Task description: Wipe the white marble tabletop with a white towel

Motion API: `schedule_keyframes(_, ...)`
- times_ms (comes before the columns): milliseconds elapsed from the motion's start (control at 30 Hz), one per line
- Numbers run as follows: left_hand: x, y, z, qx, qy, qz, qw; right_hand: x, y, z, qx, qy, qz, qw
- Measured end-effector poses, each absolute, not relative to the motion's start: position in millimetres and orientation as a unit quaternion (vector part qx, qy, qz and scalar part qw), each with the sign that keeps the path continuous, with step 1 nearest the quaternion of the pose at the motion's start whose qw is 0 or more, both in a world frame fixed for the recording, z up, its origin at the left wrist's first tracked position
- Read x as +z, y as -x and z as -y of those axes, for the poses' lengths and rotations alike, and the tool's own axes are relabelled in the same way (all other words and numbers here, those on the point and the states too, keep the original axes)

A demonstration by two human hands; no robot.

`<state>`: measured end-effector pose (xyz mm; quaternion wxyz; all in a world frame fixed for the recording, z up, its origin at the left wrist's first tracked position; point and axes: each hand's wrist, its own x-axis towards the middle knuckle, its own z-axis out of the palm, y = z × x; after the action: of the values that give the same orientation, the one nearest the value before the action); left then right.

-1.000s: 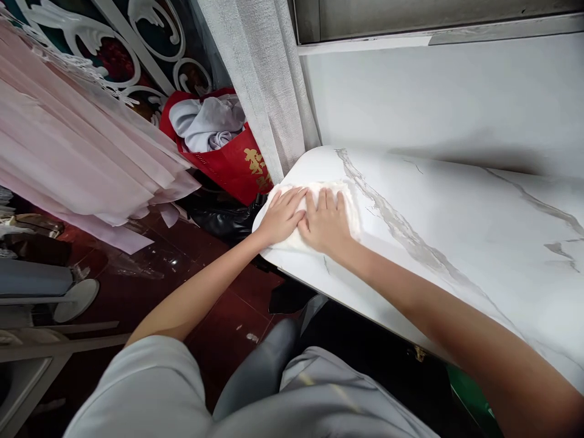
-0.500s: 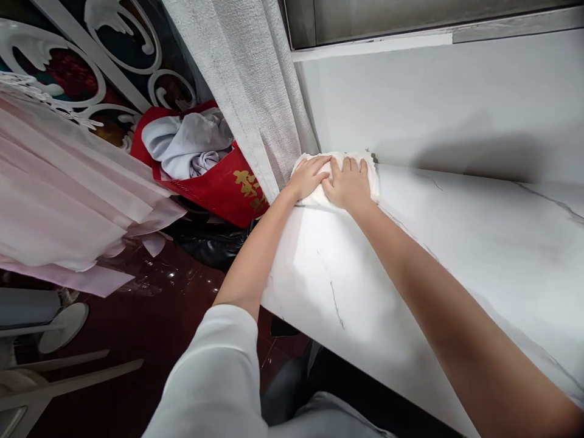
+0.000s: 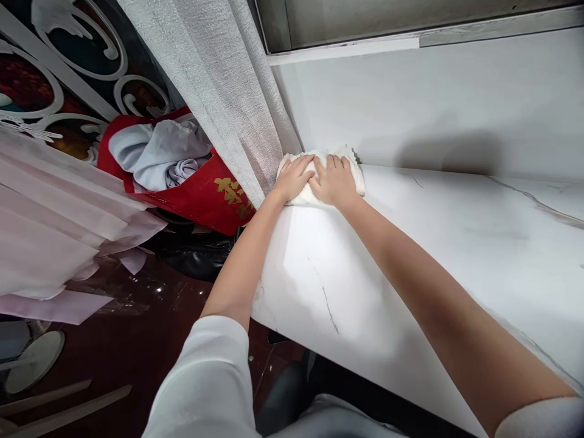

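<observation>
A cream-white cloth (image 3: 307, 196) is spread on the white marble-patterned tabletop (image 3: 301, 261), in the far corner where it meets the wall and the curtain. On the cloth's left part lies my left hand (image 3: 292, 179), flat, with its fingers stretched out. My right hand (image 3: 335, 181) presses on the right part, palm down and fingers slightly apart. The thumbs almost meet over the middle of the cloth. Its edges show around both hands, and the far edge is against the wall.
A silvery curtain (image 3: 219, 79) hangs beside the table's left end. Left of it are a red bag (image 3: 182, 204) with pale fabric inside, a black bag (image 3: 196, 255) on the floor and a pink drape (image 3: 59, 225). A window frame (image 3: 347, 48) runs above the wall.
The view has shifted, so the table, curtain and bags appear farther left. Both hands are still flat on the cloth in the same corner, with little movement against the table.
</observation>
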<state>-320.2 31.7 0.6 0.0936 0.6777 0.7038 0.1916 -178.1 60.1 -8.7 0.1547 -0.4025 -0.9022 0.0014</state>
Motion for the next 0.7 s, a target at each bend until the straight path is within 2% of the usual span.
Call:
schedule_keyframes(233,4,293,10,0.176,-0.68,-0.706,0.091,-12,154,-23,0.01,0.395,0.902,0.175)
schedule_keyframes(700,5,170,156,0.121,-0.687,-0.716,0.015,-13,31,102,-0.082,0.336,0.921,0.181)
